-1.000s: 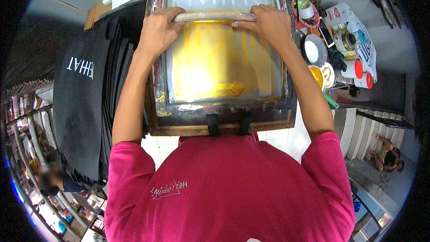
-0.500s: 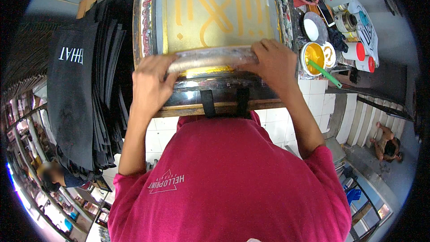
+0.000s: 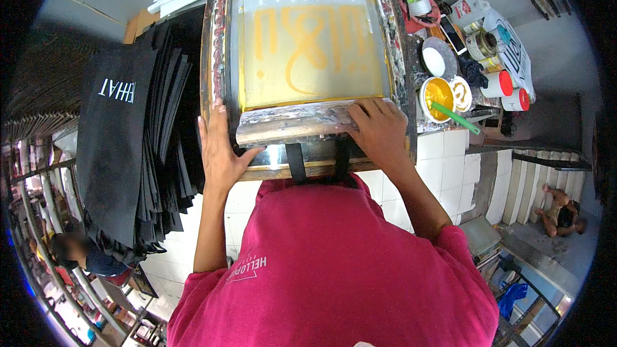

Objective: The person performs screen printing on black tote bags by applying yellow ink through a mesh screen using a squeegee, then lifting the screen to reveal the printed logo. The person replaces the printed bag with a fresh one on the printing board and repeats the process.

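A screen-printing frame (image 3: pixel 220 45) lies in front of me, its mesh (image 3: pixel 321 93) showing orange-yellow lettering shapes, with a yellow ink band across the far end. Along the near end of the mesh rests a wide squeegee (image 3: pixel 289 125) with an ink-smeared handle. My right hand (image 3: pixel 380 130) is closed over the squeegee's right end. Beside its left end, my left hand (image 3: pixel 220 148) is off the squeegee, fingers stretched out along the frame's left edge and thumb pointing inward. Two black straps (image 3: pixel 295 162) hang at the near edge.
On the right stand a tub of yellow ink (image 3: pixel 424 99) with a green spatula (image 3: pixel 455 117), red-lidded jars (image 3: pixel 506 83), a phone (image 3: pixel 452 35) and bowls. Black printed fabric pieces (image 3: pixel 116 148) hang at left. Other people sit at far left and far right (image 3: pixel 558 212).
The squeegee now lies at the near end of the mesh. My left hand has let go of it and opened at the frame's left edge. An ink band shows at the far end.
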Demonstrator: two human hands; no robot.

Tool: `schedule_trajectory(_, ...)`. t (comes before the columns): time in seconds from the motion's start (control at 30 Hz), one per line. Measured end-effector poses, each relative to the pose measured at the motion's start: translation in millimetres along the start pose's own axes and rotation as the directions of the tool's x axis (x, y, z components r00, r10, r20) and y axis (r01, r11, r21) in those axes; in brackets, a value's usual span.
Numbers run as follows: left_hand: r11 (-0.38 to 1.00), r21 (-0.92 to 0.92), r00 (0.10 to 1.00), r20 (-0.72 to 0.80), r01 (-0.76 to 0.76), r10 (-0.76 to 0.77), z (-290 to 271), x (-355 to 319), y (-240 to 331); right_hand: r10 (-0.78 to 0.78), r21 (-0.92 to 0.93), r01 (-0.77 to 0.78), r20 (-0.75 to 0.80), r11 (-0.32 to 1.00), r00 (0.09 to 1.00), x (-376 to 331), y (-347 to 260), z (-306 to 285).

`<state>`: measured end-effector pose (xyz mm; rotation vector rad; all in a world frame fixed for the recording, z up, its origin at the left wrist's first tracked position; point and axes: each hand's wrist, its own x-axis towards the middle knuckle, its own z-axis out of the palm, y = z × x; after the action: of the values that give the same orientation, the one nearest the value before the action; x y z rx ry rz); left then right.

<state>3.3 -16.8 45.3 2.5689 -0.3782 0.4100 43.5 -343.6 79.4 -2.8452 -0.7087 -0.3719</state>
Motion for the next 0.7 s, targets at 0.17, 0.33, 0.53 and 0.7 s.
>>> schedule_trajectory(0.17, 0.994, 0.089, 0.976, -0.204, -0.063, 0.08, -14, -7, -7, -0.004, 0.095, 0.021, -0.181, 0.995, 0.984, 12, 4, -34)
schedule_trajectory(0.33, 0.973, -0.108, 0.776, -0.624, -0.202, 0.092, -64, 55, 20, -0.095, -0.048, 0.082, -0.567, 0.995, 0.818, 64, 5, -105)
schedule_trajectory(0.53, 0.947, -0.194, 0.644, -0.765, -0.256, 0.017, -120, 150, 44, -0.078, -0.297, -0.114, -0.565, 0.948, 0.822, 163, 20, -190)
schedule_trajectory(0.7, 0.84, -0.238, 0.833, -0.16, 0.488, -0.53, -65, 170, -13, -0.021, -0.088, -0.026, -0.501, 0.996, 0.865, 226, 25, -262)
